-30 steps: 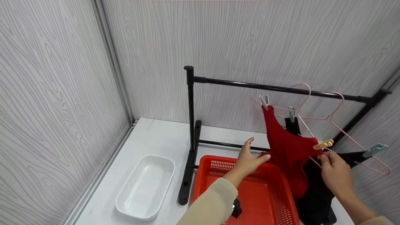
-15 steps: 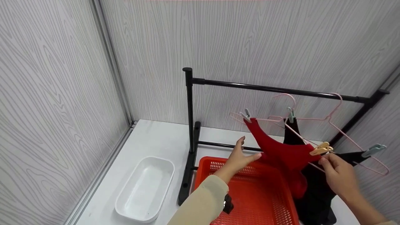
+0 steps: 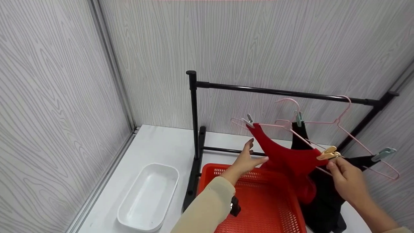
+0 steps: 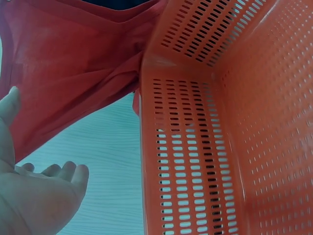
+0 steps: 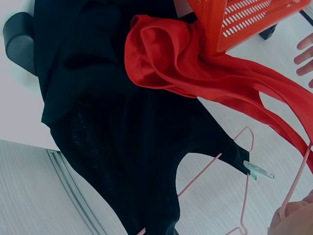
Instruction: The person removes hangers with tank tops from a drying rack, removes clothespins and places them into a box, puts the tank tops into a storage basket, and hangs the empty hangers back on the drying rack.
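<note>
My right hand [image 3: 349, 181] grips the right end of a pink wire hanger [image 3: 270, 125], by the shoulder of a red tank top [image 3: 288, 155]. A grey clothespin [image 3: 249, 121] clips one strap and a yellow clothespin [image 3: 328, 153] the other. The hanger's hook appears just below the rail, apart from it. My left hand [image 3: 244, 161] is spread beside the tank top's left side, thumb close to the cloth; contact is unclear. In the left wrist view, its fingers [image 4: 73, 178] hold nothing. The tank top's lower part [image 5: 161, 54] droops beside the basket, over black cloth.
A black top [image 3: 323, 197] hangs behind on another pink hanger [image 3: 344, 111], held by green clothespins [image 3: 383, 154]. The black rack [image 3: 245, 88] spans the back. Below my left arm stands a red basket [image 3: 255, 210]; a white tray [image 3: 148, 197] lies at left.
The hanger with the red tank top has moved down and left, its hook dropping below the rail. My left hand has shifted slightly left; my right hand keeps its grip.
</note>
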The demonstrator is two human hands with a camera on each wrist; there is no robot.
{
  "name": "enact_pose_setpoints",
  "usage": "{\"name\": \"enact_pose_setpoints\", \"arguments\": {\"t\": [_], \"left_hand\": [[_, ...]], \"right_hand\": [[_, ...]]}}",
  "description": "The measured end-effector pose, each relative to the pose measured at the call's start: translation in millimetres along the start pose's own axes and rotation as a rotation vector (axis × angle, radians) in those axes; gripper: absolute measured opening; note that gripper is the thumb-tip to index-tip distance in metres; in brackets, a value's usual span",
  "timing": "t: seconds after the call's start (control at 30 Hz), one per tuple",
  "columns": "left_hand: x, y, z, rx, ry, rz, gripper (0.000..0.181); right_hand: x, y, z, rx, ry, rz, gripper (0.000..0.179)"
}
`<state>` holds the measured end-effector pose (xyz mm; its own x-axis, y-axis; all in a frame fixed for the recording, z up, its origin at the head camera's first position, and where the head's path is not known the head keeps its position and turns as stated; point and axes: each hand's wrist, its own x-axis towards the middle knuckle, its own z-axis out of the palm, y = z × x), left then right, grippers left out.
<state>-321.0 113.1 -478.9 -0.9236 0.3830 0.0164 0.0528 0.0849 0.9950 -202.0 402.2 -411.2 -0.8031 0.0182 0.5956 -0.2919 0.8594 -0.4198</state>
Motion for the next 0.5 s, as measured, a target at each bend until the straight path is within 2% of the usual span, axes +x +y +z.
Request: {"name": "enact_pose_setpoints", "arguments": {"t": [0.1, 0.27, 0.37, 0.5], "left_hand": [[4.8, 0.4, 2.6, -0.056, -0.007, 0.027, 0.087], [10.0, -0.5, 7.5, -0.173, -0.01, 0.045, 0.064], [11.1, -2.7, 11.0, -0.253, -0.005, 0.017, 0.055], [12.4, -7.8, 17.5, -0.331, -0.009, -0.027, 0.053]], "right_hand": [[-0.6, -2.0, 1.3, -0.016, 0.006, -0.019, 0.015], [-1.6, -2.8, 4.6, -0.019, 0.007, -0.039, 0.014], [-2.1, -2.2, 6.2, -0.016, -0.005, -0.038, 0.015], [-3.1, -2.0, 7.4, -0.03, -0.02, -0.04, 0.015]]}}
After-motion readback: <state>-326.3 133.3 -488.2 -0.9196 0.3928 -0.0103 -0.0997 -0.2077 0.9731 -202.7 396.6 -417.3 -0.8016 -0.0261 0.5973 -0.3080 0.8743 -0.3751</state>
